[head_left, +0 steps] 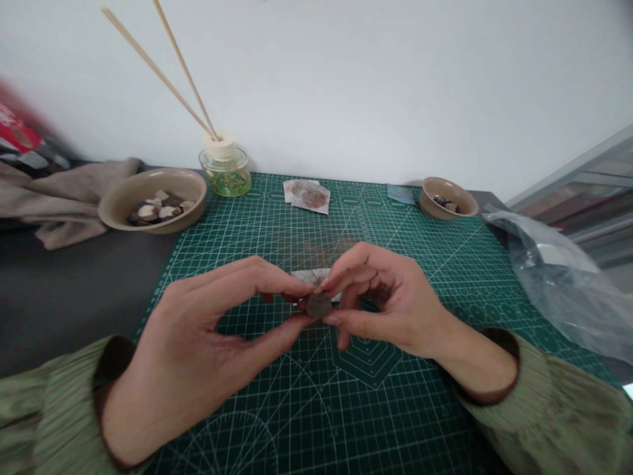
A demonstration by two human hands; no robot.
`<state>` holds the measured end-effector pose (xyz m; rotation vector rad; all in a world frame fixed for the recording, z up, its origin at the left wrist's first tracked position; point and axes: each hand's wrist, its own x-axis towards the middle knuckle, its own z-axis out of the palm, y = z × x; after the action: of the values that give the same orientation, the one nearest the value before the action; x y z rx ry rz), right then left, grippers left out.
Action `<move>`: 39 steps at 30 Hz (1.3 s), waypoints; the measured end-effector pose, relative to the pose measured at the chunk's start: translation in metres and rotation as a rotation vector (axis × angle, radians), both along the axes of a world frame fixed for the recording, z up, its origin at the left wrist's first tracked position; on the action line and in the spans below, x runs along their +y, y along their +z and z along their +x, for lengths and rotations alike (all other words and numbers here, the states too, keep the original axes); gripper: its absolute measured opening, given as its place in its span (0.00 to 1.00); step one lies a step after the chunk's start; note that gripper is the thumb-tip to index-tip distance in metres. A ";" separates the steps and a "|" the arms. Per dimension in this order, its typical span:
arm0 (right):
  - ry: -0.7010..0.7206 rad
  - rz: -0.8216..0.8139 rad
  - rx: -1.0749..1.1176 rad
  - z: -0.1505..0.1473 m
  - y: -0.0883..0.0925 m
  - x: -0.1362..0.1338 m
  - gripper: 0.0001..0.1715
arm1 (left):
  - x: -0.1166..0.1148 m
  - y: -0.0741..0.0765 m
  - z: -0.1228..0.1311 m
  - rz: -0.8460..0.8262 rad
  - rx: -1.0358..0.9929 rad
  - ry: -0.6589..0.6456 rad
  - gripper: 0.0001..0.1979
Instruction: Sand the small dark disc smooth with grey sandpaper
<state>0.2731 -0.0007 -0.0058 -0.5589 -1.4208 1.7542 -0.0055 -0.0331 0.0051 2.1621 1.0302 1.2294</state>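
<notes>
Between my hands is a small round grey-brown piece (319,305), flat-faced and roughly coin-sized, held above the mat. My left hand (217,330) pinches its left side between thumb and fingers. From the right, my right hand (380,297) grips it too, with the index fingertip at its top edge and the thumb at its lower right. Behind the fingers a whitish sheet (304,276) shows, mostly hidden. Its exact kind cannot be made out, nor can that of the round piece.
A green cutting mat (237,237) covers the table. At the back are a bowl (192,198) of dark and pale chunks, a reed diffuser (227,171), brown-stained white sheets (310,196), a blue sheet (399,193) and a smaller bowl (435,210). Clear plastic (554,277) lies right, cloth (74,191) left.
</notes>
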 end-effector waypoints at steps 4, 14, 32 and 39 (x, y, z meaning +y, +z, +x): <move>-0.027 0.040 0.007 0.003 -0.001 0.001 0.31 | 0.000 0.000 0.000 -0.005 -0.009 0.014 0.05; -0.070 0.151 -0.091 0.003 0.001 0.001 0.29 | 0.001 0.001 0.001 -0.012 0.000 0.015 0.02; -0.362 0.840 -0.732 0.018 0.003 0.014 0.09 | 0.021 -0.026 -0.009 0.146 0.367 -0.091 0.11; -0.297 0.897 -0.856 0.019 -0.003 0.012 0.05 | 0.021 -0.026 -0.009 0.139 0.366 -0.109 0.09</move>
<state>0.2918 0.0117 -0.0090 -0.9789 -2.3256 0.4779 -0.0141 -0.0123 -0.0208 2.5798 0.9718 0.8982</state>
